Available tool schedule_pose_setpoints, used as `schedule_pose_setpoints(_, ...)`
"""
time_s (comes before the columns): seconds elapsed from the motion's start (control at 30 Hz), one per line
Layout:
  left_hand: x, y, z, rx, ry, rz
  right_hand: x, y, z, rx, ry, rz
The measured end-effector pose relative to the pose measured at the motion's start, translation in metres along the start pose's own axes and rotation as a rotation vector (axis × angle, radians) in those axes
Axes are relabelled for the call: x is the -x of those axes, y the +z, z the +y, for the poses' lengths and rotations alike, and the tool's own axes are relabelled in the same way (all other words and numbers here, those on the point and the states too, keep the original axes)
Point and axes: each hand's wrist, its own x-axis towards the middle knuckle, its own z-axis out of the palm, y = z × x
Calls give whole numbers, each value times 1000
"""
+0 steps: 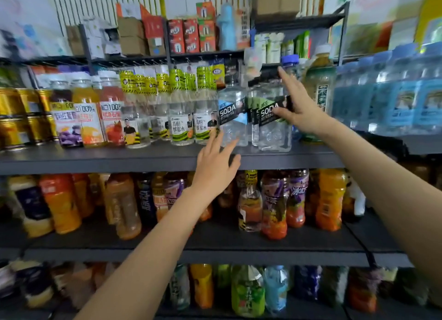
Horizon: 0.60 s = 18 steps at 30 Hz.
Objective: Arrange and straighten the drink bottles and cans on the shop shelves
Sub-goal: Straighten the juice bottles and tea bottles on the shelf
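Two clear soda bottles with black labels stand side by side on the upper dark shelf (167, 157). My right hand (300, 109) is spread against the right-hand soda bottle (275, 131); its thumb lies across the label and its index finger points up beside the neck. The left soda bottle (233, 114) stands free. My left hand (215, 166) hovers just in front of the shelf edge below that bottle, fingers straight and spread, holding nothing.
Honey-water bottles (181, 119) with yellow-black caps, juice bottles (88, 119) and gold cans (14, 119) fill the shelf to the left. A green tea bottle (320, 85) and blue-wrapped water packs (392, 99) stand to the right. Orange and purple drinks (272, 200) crowd the lower shelves.
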Motion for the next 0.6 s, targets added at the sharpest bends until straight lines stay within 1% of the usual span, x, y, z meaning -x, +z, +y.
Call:
schedule_pose_setpoints(0.07,2,9,0,-104,-21,-5,13,14,1,-8,65,15)
schedule_pose_setpoints(0.13,2,13,1,-147,-24,1,30,33,4,-19,93,12)
schedule_pose_setpoints(0.27,0,9,2,-125,-36,-50,45,45,7,92,95,45)
schedule_pose_setpoints(0.6,3,13,2,-154,-12,1,40,47,11,119,93,12)
